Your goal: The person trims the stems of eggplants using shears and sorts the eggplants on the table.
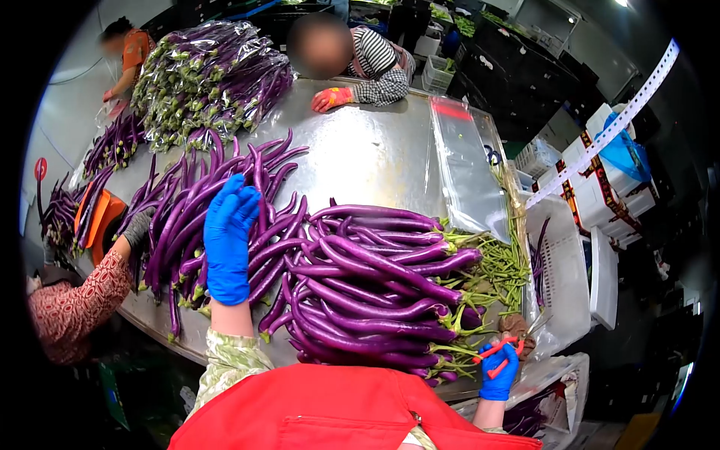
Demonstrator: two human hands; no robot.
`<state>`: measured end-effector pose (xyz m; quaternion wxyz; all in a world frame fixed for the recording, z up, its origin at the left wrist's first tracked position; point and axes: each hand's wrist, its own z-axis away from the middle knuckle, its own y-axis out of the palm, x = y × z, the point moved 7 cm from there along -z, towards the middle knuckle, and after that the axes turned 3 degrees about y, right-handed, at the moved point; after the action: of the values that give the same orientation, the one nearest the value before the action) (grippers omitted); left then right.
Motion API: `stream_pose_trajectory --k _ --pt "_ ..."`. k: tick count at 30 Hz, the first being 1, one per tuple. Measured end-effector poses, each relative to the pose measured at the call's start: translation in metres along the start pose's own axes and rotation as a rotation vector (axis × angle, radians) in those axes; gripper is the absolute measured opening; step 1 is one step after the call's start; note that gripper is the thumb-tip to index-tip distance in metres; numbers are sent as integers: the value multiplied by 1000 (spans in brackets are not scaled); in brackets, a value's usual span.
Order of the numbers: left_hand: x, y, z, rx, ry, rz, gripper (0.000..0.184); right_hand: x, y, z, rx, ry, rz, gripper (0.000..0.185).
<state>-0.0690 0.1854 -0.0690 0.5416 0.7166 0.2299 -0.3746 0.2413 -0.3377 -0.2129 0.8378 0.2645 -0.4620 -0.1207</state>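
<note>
My left hand (pixel 231 236), in a blue glove, is raised at the right side of a loose heap of long purple eggplants (pixel 180 225). Its fingers are stretched out, slightly bent, and nothing shows in them. In front of me lies a stack of long eggplants (pixel 375 300), their green stems pointing right. At the stem end, near the table's right edge, my right hand (pixel 498 375), also blue-gloved, is closed around the red handles of scissors (pixel 496 349). The blades extend beside a brown lump (pixel 514 327) that I cannot make out.
Cut green stems (pixel 499 270) and clear plastic bags (pixel 469 172) lie along the right of the metal table (pixel 352 150). Bagged eggplants (pixel 210 82) are piled behind. A white crate (pixel 559 262) stands right. Co-workers are at the left and across the table.
</note>
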Motion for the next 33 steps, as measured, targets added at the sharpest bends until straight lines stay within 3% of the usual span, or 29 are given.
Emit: stream_pose_trajectory --k 11,33 --pt "16 20 8 114 -60 -132 36 -5 -5 -3 21 21 42 43" --pt "19 19 20 88 -81 -206 38 -8 -9 -3 -1 10 36 43"
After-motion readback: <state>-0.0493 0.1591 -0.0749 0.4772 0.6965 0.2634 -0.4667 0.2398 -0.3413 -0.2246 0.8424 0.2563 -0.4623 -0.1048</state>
